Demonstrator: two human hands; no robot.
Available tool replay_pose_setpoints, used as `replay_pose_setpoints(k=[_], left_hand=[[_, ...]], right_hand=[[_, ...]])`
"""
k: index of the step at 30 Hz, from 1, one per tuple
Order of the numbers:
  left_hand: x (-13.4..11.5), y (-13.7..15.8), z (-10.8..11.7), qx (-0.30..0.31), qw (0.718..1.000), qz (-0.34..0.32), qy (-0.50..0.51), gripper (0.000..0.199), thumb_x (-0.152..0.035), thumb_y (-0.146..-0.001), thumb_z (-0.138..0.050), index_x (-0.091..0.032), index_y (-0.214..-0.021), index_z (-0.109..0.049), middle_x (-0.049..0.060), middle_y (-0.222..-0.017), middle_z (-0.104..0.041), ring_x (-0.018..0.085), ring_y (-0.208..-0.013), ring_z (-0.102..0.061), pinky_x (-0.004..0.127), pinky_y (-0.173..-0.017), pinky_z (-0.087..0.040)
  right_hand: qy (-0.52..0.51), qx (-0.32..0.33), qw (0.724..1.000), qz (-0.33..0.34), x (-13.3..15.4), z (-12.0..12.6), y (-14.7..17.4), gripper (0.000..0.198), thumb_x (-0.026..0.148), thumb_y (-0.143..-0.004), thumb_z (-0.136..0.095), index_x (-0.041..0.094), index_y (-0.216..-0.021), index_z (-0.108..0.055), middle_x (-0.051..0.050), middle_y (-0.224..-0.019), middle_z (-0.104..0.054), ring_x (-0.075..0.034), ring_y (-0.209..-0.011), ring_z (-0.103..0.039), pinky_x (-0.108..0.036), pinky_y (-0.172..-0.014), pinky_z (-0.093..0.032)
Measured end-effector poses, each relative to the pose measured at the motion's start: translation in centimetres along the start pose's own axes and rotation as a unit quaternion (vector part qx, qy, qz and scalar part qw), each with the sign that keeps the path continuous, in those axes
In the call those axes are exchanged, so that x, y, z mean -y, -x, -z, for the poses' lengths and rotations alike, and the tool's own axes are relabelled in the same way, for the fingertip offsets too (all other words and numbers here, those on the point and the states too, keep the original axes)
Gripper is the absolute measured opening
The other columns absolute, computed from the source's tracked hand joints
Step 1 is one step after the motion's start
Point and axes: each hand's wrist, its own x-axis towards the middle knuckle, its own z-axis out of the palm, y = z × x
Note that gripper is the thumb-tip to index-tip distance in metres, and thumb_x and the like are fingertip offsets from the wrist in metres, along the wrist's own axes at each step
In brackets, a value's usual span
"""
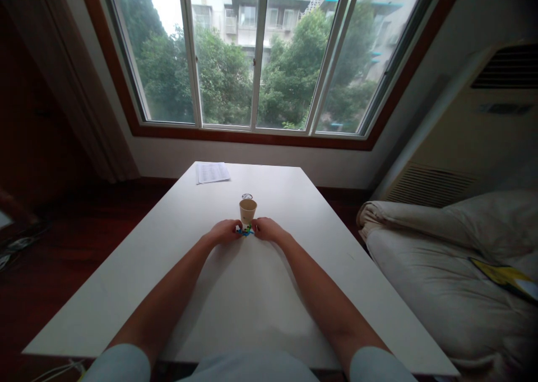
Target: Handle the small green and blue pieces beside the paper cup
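A tan paper cup (247, 210) stands upright with its mouth up, just beyond my hands. In front of it is a small cluster of blue, green and yellow pieces (245, 232), too small for me to tell their kind. My left hand (226, 232) rests at the left side of the cluster, fingers curled and closed at its edge. From the right, my right hand (268, 229) reaches to the same cluster with thumb and fingers pinched together. What either hand's fingertips hold is too small to make out. Behind the cup lies a small dark-rimmed ring-like object (247, 196).
All this is on a long white table (269, 292). Printed paper sheets (213, 172) lie at its far left corner. A sofa with a light cover (424, 259) stands close to the right edge. Beyond the table's far end is a window (227, 74).
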Motion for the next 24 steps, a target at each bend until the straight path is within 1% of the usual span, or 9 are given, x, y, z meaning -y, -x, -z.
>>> replay_pose_setpoints(k=[2,4,8,10,14,18,21,23,24], left_hand=[[0.0,0.0,0.0,-0.002,1.000,-0.004,0.000,0.032,-0.031,-0.080,-0.061,-0.027,-0.111,-0.066,0.002,-0.094,-0.072,0.018,-0.081,-0.064,0.024,-0.068,-0.042],[0.1,0.0,-0.1,-0.002,1.000,-0.006,0.001,0.034,-0.024,-0.078,-0.059,-0.027,-0.112,-0.066,0.002,-0.094,-0.072,0.018,-0.081,-0.064,0.025,-0.068,-0.042],[0.1,0.0,-0.1,-0.003,1.000,-0.005,0.002,0.033,-0.020,-0.078,-0.057,-0.027,-0.109,-0.068,0.002,-0.091,-0.071,0.018,-0.080,-0.063,0.025,-0.069,-0.043],[0.1,0.0,-0.2,-0.008,1.000,-0.008,0.000,0.031,-0.020,-0.079,-0.056,-0.026,-0.107,-0.068,0.002,-0.089,-0.071,0.018,-0.080,-0.063,0.026,-0.070,-0.043],[0.2,0.0,-0.4,-0.018,1.000,-0.016,-0.005,0.029,-0.020,-0.081,-0.054,-0.027,-0.106,-0.068,0.002,-0.087,-0.071,0.019,-0.079,-0.063,0.026,-0.070,-0.043],[0.3,-0.2,-0.5,-0.024,1.000,-0.014,-0.003,0.026,-0.019,-0.082,-0.054,-0.026,-0.103,-0.068,0.002,-0.087,-0.071,0.018,-0.078,-0.063,0.025,-0.069,-0.042],[0.3,-0.2,-0.6,-0.022,1.000,-0.012,-0.004,0.024,-0.020,-0.081,-0.055,-0.025,-0.101,-0.068,0.001,-0.086,-0.071,0.018,-0.077,-0.062,0.025,-0.068,-0.042],[0.2,-0.3,-0.6,-0.019,1.000,-0.010,-0.006,0.022,-0.020,-0.082,-0.056,-0.025,-0.100,-0.068,0.001,-0.087,-0.071,0.018,-0.077,-0.062,0.025,-0.067,-0.042],[0.2,-0.3,-0.6,-0.018,1.000,-0.009,-0.007,0.021,-0.020,-0.082,-0.056,-0.025,-0.099,-0.068,0.002,-0.087,-0.071,0.018,-0.077,-0.063,0.025,-0.067,-0.042]], right_hand=[[-0.012,-0.006,1.000,0.001,-0.2,0.4,0.0,0.016,0.018,-0.081,-0.061,0.021,-0.095,-0.068,-0.005,-0.095,-0.070,-0.018,-0.086,-0.061,-0.023,-0.068,-0.034],[-0.033,-0.026,0.999,0.017,-0.3,0.9,0.1,0.014,0.018,-0.082,-0.060,0.020,-0.093,-0.067,-0.004,-0.093,-0.069,-0.016,-0.083,-0.060,-0.022,-0.067,-0.034],[-0.093,-0.103,0.987,0.079,0.2,2.0,0.2,0.010,0.017,-0.083,-0.055,0.019,-0.089,-0.063,-0.001,-0.088,-0.064,-0.014,-0.080,-0.054,-0.021,-0.068,-0.034],[-0.118,-0.138,0.979,0.091,0.7,2.5,0.2,0.009,0.016,-0.083,-0.053,0.018,-0.088,-0.061,-0.002,-0.090,-0.063,-0.014,-0.082,-0.053,-0.021,-0.071,-0.036],[-0.146,-0.185,0.969,0.077,1.5,2.6,-0.1,0.011,0.016,-0.085,-0.051,0.018,-0.091,-0.060,-0.004,-0.095,-0.060,-0.015,-0.084,-0.052,-0.022,-0.074,-0.038],[-0.147,-0.188,0.968,0.072,2.1,2.0,-0.3,0.014,0.015,-0.084,-0.050,0.018,-0.093,-0.060,-0.004,-0.096,-0.059,-0.014,-0.081,-0.051,-0.023,-0.073,-0.039],[-0.152,-0.203,0.966,0.047,2.2,1.7,-0.6,0.016,0.016,-0.085,-0.048,0.018,-0.095,-0.061,-0.005,-0.099,-0.059,-0.015,-0.084,-0.051,-0.024,-0.076,-0.040],[-0.178,-0.234,0.955,0.038,2.0,1.3,-0.8,0.016,0.017,-0.085,-0.048,0.018,-0.094,-0.061,-0.005,-0.098,-0.059,-0.015,-0.084,-0.051,-0.024,-0.075,-0.040],[-0.201,-0.256,0.945,0.037,1.9,1.1,-0.9,0.015,0.017,-0.084,-0.048,0.018,-0.093,-0.060,-0.004,-0.095,-0.059,-0.015,-0.082,-0.051,-0.024,-0.074,-0.041]])
